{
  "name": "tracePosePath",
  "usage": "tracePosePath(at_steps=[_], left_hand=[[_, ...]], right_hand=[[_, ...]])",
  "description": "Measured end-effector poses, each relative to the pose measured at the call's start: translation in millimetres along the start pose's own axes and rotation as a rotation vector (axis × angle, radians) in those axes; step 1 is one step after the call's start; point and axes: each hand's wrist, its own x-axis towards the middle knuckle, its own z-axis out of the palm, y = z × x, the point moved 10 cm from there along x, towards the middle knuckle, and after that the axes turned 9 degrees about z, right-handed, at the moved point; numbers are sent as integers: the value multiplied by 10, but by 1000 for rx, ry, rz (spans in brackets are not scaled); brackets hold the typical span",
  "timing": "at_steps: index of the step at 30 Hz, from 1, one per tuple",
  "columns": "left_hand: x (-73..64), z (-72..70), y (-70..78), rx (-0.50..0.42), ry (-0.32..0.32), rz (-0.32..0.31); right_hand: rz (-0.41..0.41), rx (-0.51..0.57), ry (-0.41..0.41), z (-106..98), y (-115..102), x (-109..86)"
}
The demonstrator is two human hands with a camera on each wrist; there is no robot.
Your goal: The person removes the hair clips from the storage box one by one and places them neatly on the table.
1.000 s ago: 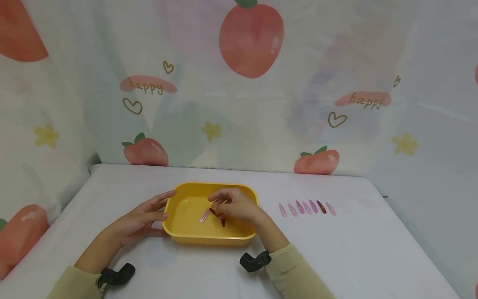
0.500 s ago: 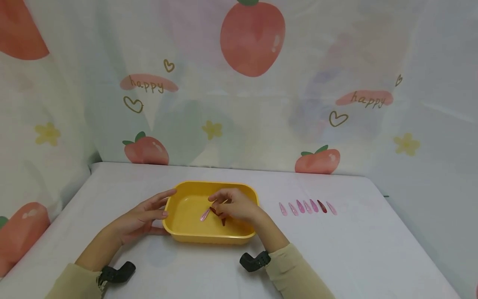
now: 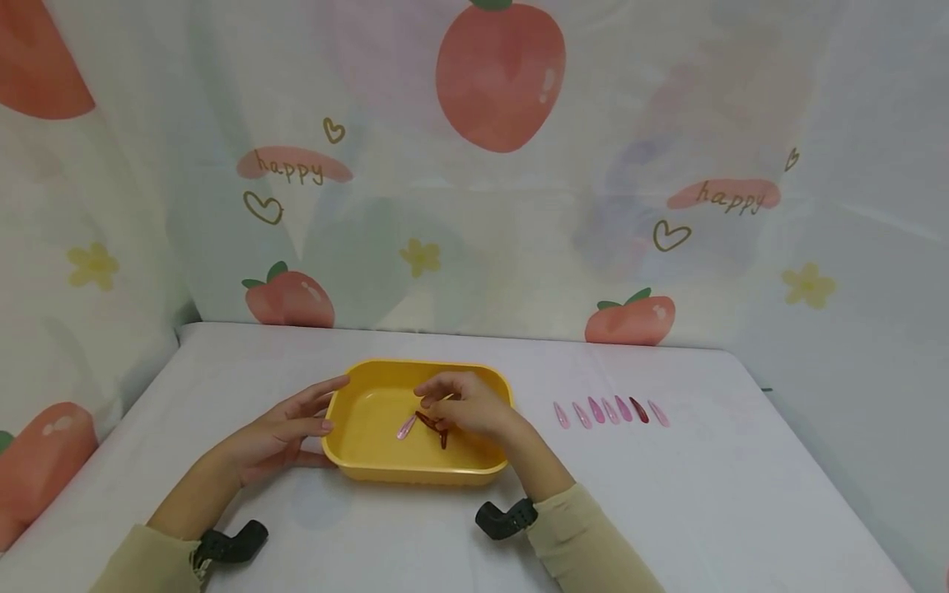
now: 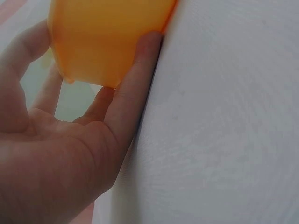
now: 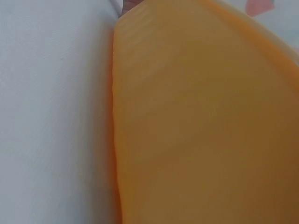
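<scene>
A yellow plastic basin (image 3: 371, 475) stands on the white table. Along its left side my left hand (image 3: 270, 436) has its fingers spread and fairly straight, touching the rim and wall; the left wrist view shows these fingers (image 4: 142, 70) against the basin's wall. My right hand (image 3: 467, 403) reaches into the basin, bent fingers right at the snap hair clips. A pink hair clip (image 3: 406, 427) lies on the basin floor, and dark red hair clips (image 3: 443, 440) show just under the fingertips. Whether those fingertips pinch a clip is hidden. The right wrist view has only the basin's outer wall (image 5: 201, 121).
To the right of the basin, a row of several hair clips (image 3: 610, 410) lies on the tablecloth, mostly pink, with one dark red clip (image 3: 639, 410). A patterned curtain (image 3: 511, 247) hangs behind the table. Black wrist cameras (image 3: 507, 520) sit on both forearms.
The right hand's lower fingers have drawn up slightly, so more of the dark red clips shows. The basin, the left hand and the row of clips have stayed in place.
</scene>
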Motion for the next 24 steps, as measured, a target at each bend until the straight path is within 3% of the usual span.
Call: tracePosePath(at_steps=[4, 12, 21, 24], left_hand=[[4, -9, -16, -1, -2, 0], [3, -16, -21, -3, -5, 2], [5, -18, -27, 5, 9, -5], [11, -16, -26, 5, 8, -5]], right_hand=[[-23, -38, 4, 4, -11, -4], [-49, -216, -48, 110, 15, -7], [-110, -534, 17, 178, -27, -24], [-127, -595, 24, 201, -59, -45]])
